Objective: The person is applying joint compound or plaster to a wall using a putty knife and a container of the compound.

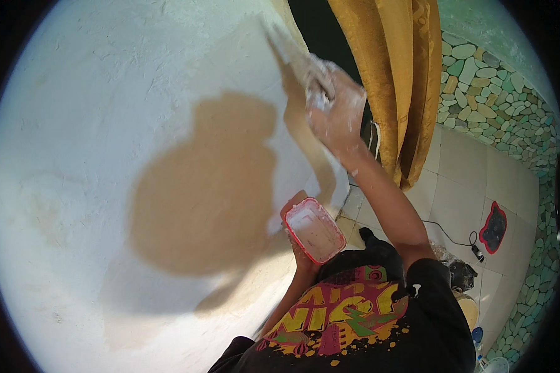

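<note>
My right hand (337,109), smeared with white, is raised against the upper part of the white wall (93,124). Its fingers are closed round the handle of a putty knife (286,46), whose blade lies at the wall surface and is blurred by motion. Lower down, close to my body, my left hand (303,260) grips a red-rimmed rectangular tub (338,241) from below and the side. Whitish paste (311,225) coats the inside of the tub. Most of the left fingers are hidden behind it.
A gold curtain (395,81) hangs just right of my right hand, beside a dark opening (323,37). Pale tiles (460,193) cover the floor, where a black cable (449,227) and a black mat with red edging (494,229) lie. Pebble-stone cladding (479,93) borders the right side.
</note>
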The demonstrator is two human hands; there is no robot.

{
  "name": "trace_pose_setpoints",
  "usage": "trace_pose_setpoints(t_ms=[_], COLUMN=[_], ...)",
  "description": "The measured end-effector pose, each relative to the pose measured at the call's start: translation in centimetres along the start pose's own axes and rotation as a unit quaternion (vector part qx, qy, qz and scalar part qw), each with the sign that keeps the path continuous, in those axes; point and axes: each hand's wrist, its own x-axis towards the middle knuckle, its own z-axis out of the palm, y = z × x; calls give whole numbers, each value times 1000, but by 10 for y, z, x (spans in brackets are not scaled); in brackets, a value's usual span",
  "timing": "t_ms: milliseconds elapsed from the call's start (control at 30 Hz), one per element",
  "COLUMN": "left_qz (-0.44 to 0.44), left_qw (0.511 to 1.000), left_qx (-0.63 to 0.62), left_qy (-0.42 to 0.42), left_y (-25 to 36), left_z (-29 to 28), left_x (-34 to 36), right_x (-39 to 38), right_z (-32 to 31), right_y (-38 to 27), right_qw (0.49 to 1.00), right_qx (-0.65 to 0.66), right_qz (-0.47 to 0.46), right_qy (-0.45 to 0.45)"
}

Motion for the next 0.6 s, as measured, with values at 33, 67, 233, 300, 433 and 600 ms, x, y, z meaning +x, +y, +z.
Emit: trace_pose_setpoints(t_ms=[33,67,233,300,433,600], left_qz=[0,3,49,56,22,20], left_qw=[1000,1000,997,997,996,995], left_qx=[8,15,-33,-30,-71,-81], left_qy=[-12,-24,-42,-43,-50,-59], left_y=[0,-1,-11,-12,-18,-14], left_z=[4,4,-2,-4,-4,-1], left_x=[0,2,9,6,10,9], right_x=[6,6,-29,-16,-22,-21], right_z=[1,10,8,3,8,3], right_y=[6,11,0,23,15,5], right_qw=[998,999,998,999,995,999], right_qx=[-47,-46,36,-10,-15,20], right_qz=[31,2,-19,-41,-69,-25], right_qy=[17,23,-41,0,-69,-43])
